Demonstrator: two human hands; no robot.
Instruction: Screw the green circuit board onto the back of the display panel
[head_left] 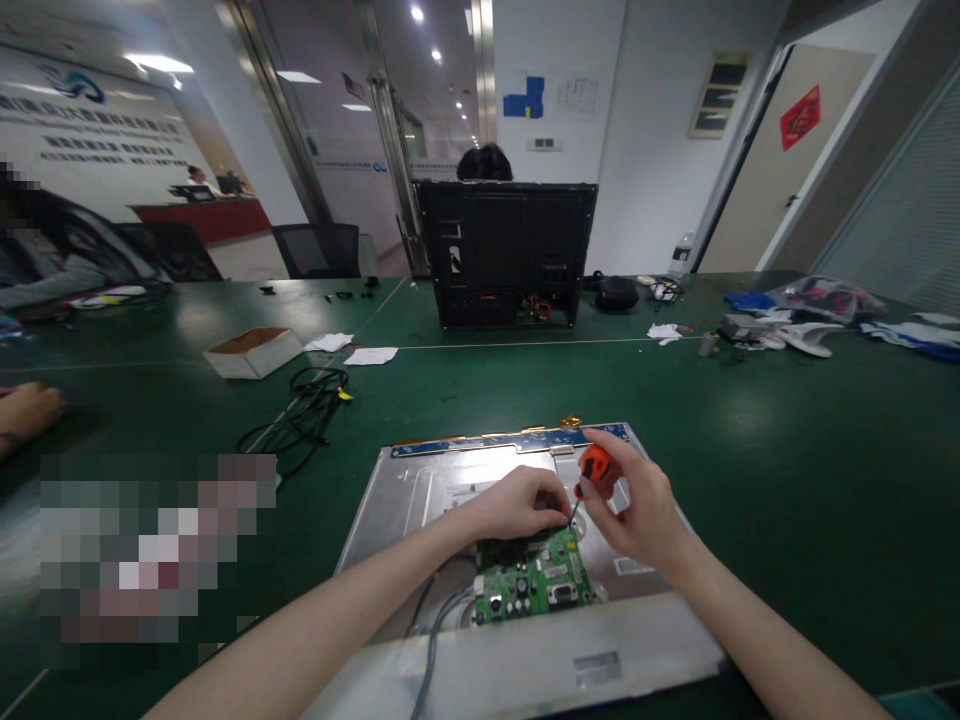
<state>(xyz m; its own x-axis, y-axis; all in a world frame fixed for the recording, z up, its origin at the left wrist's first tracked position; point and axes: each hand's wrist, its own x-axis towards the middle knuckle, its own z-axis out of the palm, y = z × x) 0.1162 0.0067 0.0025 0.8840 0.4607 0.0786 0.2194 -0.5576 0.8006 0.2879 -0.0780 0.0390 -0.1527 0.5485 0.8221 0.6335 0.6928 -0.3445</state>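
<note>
A green circuit board (pixel 536 575) lies on the metal back of a display panel (pixel 390 510) in front of me. My right hand (pixel 637 500) grips a small screwdriver (pixel 596 462) with an orange and black handle. Its thin shaft slants down to the board's upper right corner. Close beside that tip, my left hand (pixel 529 503) rests over the board's upper edge with its fingers curled together; anything between them is hidden. A narrow blue circuit strip (pixel 457 446) runs along the panel's far edge. Grey cables (pixel 439 625) come off the board's left side.
Black cables (pixel 307 410) and a white open box (pixel 255 353) are on the green table to the left. Another person's hand (pixel 30 415) rests at the far left. A black monitor housing (pixel 506 250) stands ahead, a person behind it. Bags and loose parts (pixel 780 330) lie at right.
</note>
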